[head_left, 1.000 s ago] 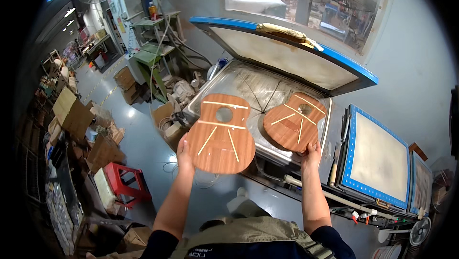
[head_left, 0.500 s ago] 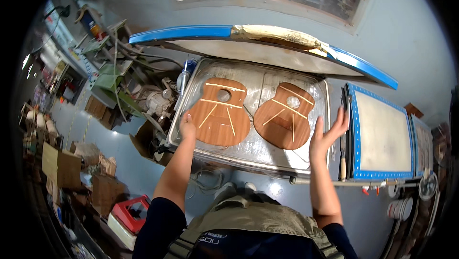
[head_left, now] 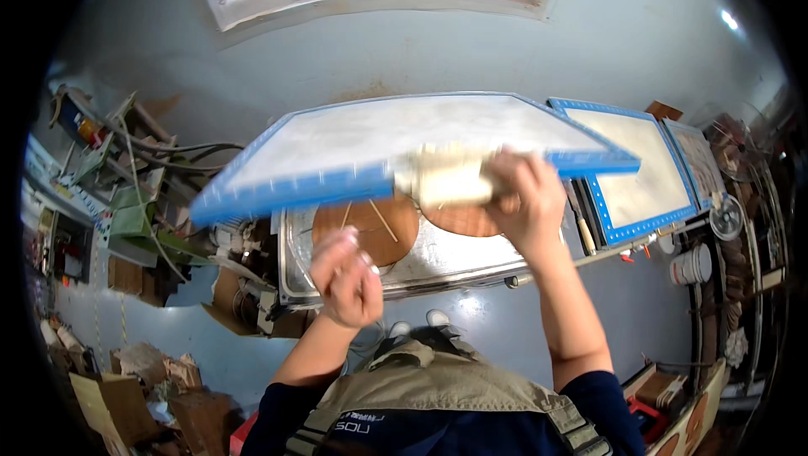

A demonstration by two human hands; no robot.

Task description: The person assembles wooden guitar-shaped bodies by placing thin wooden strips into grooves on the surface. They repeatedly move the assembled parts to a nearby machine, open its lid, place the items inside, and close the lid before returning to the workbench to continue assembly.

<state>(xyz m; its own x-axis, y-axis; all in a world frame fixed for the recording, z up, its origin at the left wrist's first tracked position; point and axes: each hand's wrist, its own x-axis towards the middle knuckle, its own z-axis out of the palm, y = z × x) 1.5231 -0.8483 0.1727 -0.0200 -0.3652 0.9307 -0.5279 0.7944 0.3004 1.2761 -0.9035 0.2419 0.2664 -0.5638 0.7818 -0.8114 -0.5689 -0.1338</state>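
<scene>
My right hand [head_left: 532, 199] is closed around the padded, cream-wrapped middle [head_left: 450, 178] of a blue-framed lid's front edge. The lid [head_left: 353, 132] has a pale sheet inside its blue frame and slants over a metal tray [head_left: 463, 262]. Beneath it lie two brown guitar-shaped wooden boards, the left board [head_left: 396, 241] showing light wooden strips, the right board [head_left: 461, 219] mostly covered. In front of the left board hovers my left hand [head_left: 347, 283], blurred, its fingers loosely bent and apart, with nothing visible in it.
To the right stands another blue-framed panel [head_left: 635, 166], with a wooden-handled tool [head_left: 585, 233] beside it. Green machinery [head_left: 139, 212] with hoses and cardboard boxes [head_left: 109, 405] crowd the left. A white bucket [head_left: 690, 268] sits at the right, and a wall with a window rises behind.
The lid has come down from near upright to slant over the boards. My right hand has moved from the tray's right side onto its padded edge; my left hand has left the left board's edge.
</scene>
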